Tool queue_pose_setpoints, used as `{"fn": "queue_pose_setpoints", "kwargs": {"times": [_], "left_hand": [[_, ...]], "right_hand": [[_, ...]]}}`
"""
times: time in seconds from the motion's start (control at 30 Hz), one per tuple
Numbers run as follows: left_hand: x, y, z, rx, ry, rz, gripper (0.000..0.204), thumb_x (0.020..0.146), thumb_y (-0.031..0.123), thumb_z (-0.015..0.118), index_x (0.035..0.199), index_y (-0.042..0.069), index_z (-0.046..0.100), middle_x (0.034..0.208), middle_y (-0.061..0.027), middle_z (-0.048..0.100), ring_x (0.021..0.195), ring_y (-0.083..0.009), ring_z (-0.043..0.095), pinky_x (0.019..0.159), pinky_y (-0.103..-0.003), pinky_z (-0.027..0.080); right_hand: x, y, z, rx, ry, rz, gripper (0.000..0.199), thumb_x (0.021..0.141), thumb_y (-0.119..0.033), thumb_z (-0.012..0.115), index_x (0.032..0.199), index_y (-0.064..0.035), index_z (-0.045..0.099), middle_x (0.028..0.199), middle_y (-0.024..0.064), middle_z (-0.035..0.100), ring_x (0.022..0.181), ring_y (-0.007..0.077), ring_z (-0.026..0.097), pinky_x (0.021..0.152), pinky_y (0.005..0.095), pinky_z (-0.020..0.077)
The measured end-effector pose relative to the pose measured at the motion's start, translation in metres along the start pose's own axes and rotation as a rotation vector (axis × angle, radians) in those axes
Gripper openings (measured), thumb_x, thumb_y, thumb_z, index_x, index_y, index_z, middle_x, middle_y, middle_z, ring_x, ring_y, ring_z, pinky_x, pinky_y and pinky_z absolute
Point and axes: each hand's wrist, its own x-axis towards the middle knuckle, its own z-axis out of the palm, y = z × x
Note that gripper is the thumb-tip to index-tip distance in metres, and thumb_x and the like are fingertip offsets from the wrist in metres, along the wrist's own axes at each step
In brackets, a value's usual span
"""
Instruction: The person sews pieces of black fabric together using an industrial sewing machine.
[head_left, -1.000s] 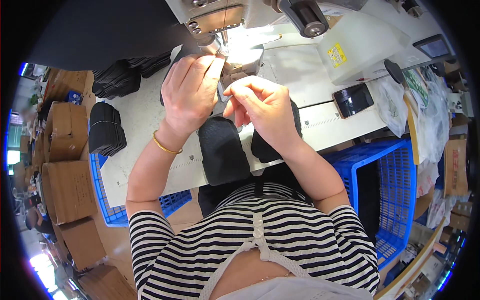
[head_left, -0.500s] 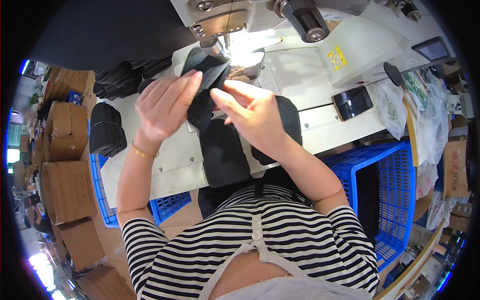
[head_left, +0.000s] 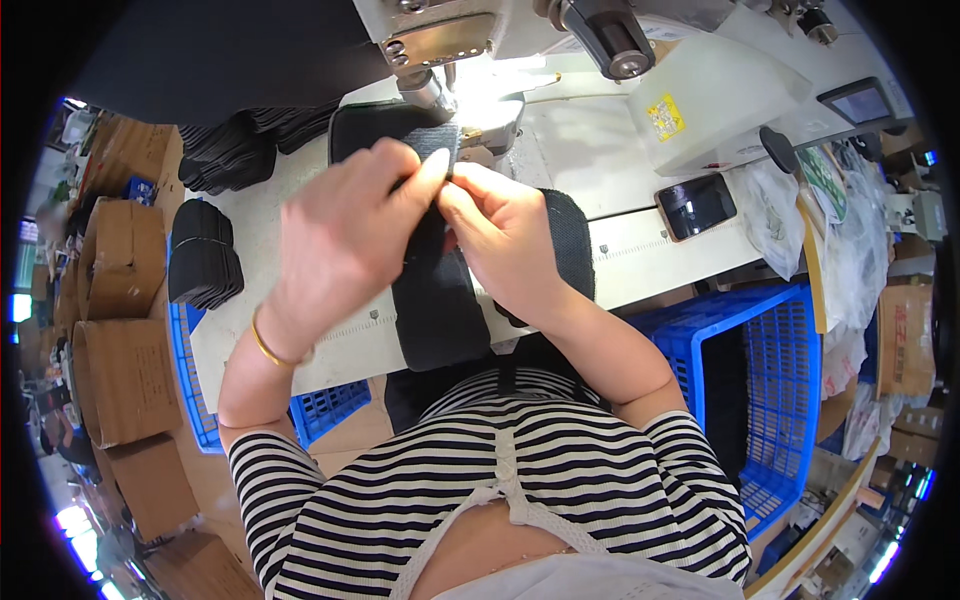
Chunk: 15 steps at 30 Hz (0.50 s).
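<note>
A black fabric piece [head_left: 365,122] with rounded corners and a ribbed grey-black strip lies by the sewing machine's foot [head_left: 428,92]. My left hand [head_left: 350,225], slightly smeared by motion, pinches its near edge with thumb and fingers. Close beside it, my right hand [head_left: 505,240] is closed on the same edge with thumb and forefinger; the fingertips nearly meet. Below the hands another black fabric piece [head_left: 442,318] lies at the table's front edge, its upper part hidden. A third black mesh piece [head_left: 572,240] shows partly behind my right hand.
Stacks of black pieces [head_left: 225,155] and a tied bundle [head_left: 205,255] stand on the left of the white table [head_left: 630,235]. A phone [head_left: 697,207] lies to the right. Blue crates [head_left: 690,335] flank the table below. Cardboard boxes [head_left: 130,375] are piled at the left.
The fabric piece has gone from raised and folded to lying flatter beside the machine's foot. My left hand has moved right and turned over, closer to my right hand.
</note>
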Motion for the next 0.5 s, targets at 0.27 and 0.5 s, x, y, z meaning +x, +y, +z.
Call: {"fn": "queue_pose_setpoints", "kwargs": {"times": [0.27, 0.5], "left_hand": [[-0.006, 0.023, 0.02, 0.266, 0.22, 0.148, 0.038, 0.063, 0.004, 0.068, 0.1, -0.005, 0.069, 0.094, -0.0089, 0.065, 0.067, -0.014, 0.057, 0.05, -0.024, 0.04], [0.008, 0.012, 0.032, 0.255, 0.226, 0.029, 0.031, 0.062, 0.004, 0.067, 0.093, -0.001, 0.07, 0.094, -0.0065, 0.065, 0.072, -0.0162, 0.059, 0.057, -0.027, 0.047]], "right_hand": [[-0.013, -0.015, -0.018, -0.034, -0.032, 0.059, 0.021, 0.1, -0.009, 0.056, 0.109, 0.0056, 0.067, 0.087, -0.0002, 0.067, 0.074, 0.0005, 0.052, 0.063, 0.0172, 0.042], [-0.004, -0.018, -0.015, 0.042, -0.001, 0.061, 0.02, 0.099, -0.014, 0.057, 0.104, 0.0021, 0.068, 0.069, -0.002, 0.059, 0.062, 0.0015, 0.052, 0.051, 0.0221, 0.0475]]}}
